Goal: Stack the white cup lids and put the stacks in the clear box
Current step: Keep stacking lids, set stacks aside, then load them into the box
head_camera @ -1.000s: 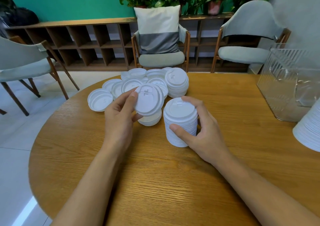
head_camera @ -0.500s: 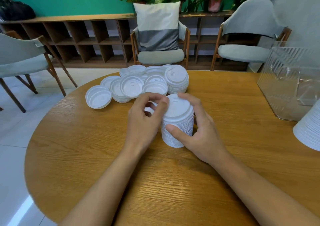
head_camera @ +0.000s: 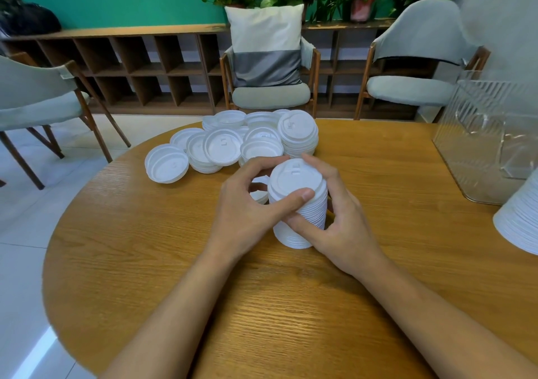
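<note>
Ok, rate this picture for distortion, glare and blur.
Head view: the wide-angle lens bows the round wooden table and leans the grey chairs outward; soft even light, one glare streak on the white floor tiles; the clear ribbed plastic box looks slightly smeared; the stack of white lids is sharp.

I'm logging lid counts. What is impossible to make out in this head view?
Head view:
Lid stack: count unreadable; left hand and right hand cover its sides.
Lids behind the left hand: mostly hidden by its fingers.
White stack at the right edge: cut off by the frame.
Clear box: right part cut off.
</note>
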A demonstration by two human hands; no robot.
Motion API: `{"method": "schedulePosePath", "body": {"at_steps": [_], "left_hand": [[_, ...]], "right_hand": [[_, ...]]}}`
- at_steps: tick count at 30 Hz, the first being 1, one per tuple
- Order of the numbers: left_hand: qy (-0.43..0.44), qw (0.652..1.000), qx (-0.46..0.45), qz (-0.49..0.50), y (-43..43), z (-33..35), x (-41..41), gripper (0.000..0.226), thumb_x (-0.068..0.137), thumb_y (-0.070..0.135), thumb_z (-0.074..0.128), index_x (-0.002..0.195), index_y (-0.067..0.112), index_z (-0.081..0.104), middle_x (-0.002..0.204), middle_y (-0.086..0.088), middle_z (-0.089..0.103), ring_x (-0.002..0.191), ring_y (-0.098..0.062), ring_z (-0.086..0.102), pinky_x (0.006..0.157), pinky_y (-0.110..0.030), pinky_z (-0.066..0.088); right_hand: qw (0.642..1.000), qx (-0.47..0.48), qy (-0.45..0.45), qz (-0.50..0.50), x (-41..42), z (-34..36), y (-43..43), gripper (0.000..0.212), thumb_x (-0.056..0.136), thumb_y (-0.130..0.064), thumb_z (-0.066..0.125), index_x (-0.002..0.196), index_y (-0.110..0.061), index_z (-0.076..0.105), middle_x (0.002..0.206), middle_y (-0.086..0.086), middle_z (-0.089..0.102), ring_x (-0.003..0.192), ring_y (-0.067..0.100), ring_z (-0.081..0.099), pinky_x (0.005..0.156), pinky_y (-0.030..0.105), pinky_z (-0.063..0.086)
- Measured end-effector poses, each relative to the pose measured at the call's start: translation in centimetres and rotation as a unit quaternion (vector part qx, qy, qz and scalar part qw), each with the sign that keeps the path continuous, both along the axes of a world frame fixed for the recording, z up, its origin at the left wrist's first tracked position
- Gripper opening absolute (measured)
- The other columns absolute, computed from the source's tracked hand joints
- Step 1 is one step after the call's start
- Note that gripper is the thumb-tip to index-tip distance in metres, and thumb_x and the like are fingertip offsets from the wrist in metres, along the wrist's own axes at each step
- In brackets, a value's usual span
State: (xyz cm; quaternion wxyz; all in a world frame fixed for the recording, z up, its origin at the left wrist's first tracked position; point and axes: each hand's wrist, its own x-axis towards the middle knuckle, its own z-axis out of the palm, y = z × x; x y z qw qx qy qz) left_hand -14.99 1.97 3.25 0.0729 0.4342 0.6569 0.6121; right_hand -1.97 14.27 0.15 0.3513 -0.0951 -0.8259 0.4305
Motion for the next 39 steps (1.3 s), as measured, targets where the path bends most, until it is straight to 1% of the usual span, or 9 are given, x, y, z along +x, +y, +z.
{"method": "schedulePosePath", "body": {"at_steps": [7, 11, 15, 18, 21, 25, 30, 35, 39], "left_hand": [[0.019, 1.0, -0.018, -0.001, 0.0, -0.2, 0.1, 0.055, 0.073, 0.054, 0.084, 0.12, 0.027, 0.072, 0.114, 0.013, 0.075, 0.114, -0.011, 0.069, 0.094, -0.032, 0.056], [0.027, 0.999, -0.03, -0.014, -0.2, -0.4, -0.4, 0.055, 0.075, 0.056, 0.081, 0.121, 0.029, 0.071, 0.115, 0.013, 0.074, 0.116, -0.012, 0.067, 0.095, -0.031, 0.054], [0.025, 0.999, -0.013, 0.033, -1.0, -0.9, -1.7, 0.046, 0.094, 0.058, 0.056, 0.12, 0.024, 0.073, 0.108, 0.012, 0.076, 0.112, -0.009, 0.068, 0.093, -0.024, 0.051], [0.095, 0.985, -0.09, 0.11, -1.4, -1.9, -3.3, 0.021, 0.093, 0.045, 0.072, 0.106, 0.029, 0.076, 0.098, 0.018, 0.075, 0.101, -0.001, 0.068, 0.088, -0.027, 0.053], [0.198, 0.959, -0.181, 0.09, -1.4, -2.8, -3.8, 0.024, 0.088, 0.034, 0.079, 0.111, 0.031, 0.075, 0.094, 0.018, 0.073, 0.093, -0.001, 0.068, 0.083, -0.031, 0.056], [0.247, 0.945, -0.198, 0.076, -1.5, -2.8, -3.9, 0.024, 0.092, 0.017, 0.076, 0.114, 0.029, 0.077, 0.091, 0.018, 0.073, 0.088, -0.003, 0.068, 0.082, -0.032, 0.057], [0.188, 0.963, -0.181, 0.068, -1.5, -2.5, -3.8, 0.029, 0.088, 0.01, 0.082, 0.109, 0.029, 0.077, 0.085, 0.014, 0.072, 0.086, -0.003, 0.067, 0.081, -0.01, 0.046], [0.103, 0.984, -0.117, 0.086, -1.5, -1.7, -3.2, 0.031, 0.08, 0.014, 0.09, 0.105, 0.027, 0.078, 0.083, 0.009, 0.072, 0.084, -0.006, 0.066, 0.08, -0.012, 0.047], [0.0, 0.995, -0.036, 0.091, -1.6, -0.5, -2.8, 0.027, 0.09, 0.022, 0.083, 0.115, 0.027, 0.076, 0.101, 0.006, 0.076, 0.099, -0.012, 0.071, 0.087, -0.03, 0.059]], "right_hand": [[1.0, -0.015, -0.011, 0.009, 0.1, 0.1, 0.0, 0.074, 0.082, -0.047, 0.081, 0.145, -0.038, 0.043, 0.133, -0.014, 0.06, 0.123, 0.011, 0.06, 0.095, 0.026, 0.054], [1.0, -0.015, -0.022, 0.005, 0.0, 0.0, 0.1, 0.075, 0.08, -0.043, 0.088, 0.14, -0.043, 0.042, 0.13, -0.014, 0.061, 0.119, 0.01, 0.062, 0.094, 0.031, 0.055], [1.0, 0.003, -0.009, -0.024, 0.1, 0.0, 0.2, 0.074, 0.076, -0.055, 0.083, 0.137, -0.043, 0.044, 0.127, -0.02, 0.061, 0.12, 0.008, 0.061, 0.095, 0.034, 0.054], [0.999, 0.005, 0.005, -0.045, 0.3, 0.1, 0.4, 0.075, 0.075, -0.052, 0.087, 0.137, -0.037, 0.046, 0.127, -0.024, 0.061, 0.121, 0.005, 0.06, 0.096, 0.028, 0.052], [0.999, 0.001, 0.005, -0.053, 0.4, 0.1, 0.6, 0.075, 0.076, -0.045, 0.09, 0.137, -0.033, 0.048, 0.126, -0.025, 0.061, 0.12, 0.004, 0.06, 0.096, 0.028, 0.052], [0.999, -0.002, 0.002, -0.05, 0.5, 0.1, 0.6, 0.075, 0.075, -0.047, 0.088, 0.138, -0.034, 0.047, 0.127, -0.023, 0.06, 0.121, 0.005, 0.059, 0.095, 0.028, 0.052], [0.999, 0.006, 0.001, -0.047, 0.5, 0.1, 0.7, 0.074, 0.076, -0.05, 0.087, 0.137, -0.038, 0.045, 0.128, -0.024, 0.059, 0.121, 0.002, 0.058, 0.094, 0.021, 0.05], [0.999, 0.003, 0.003, -0.046, 0.4, 0.0, 0.7, 0.076, 0.076, -0.054, 0.086, 0.138, -0.038, 0.045, 0.128, -0.023, 0.059, 0.121, 0.002, 0.058, 0.095, 0.022, 0.051], [0.999, 0.001, -0.002, -0.042, 0.4, -0.1, 0.8, 0.078, 0.075, -0.063, 0.079, 0.14, -0.039, 0.043, 0.132, -0.021, 0.057, 0.125, 0.004, 0.056, 0.098, 0.025, 0.05]]}}
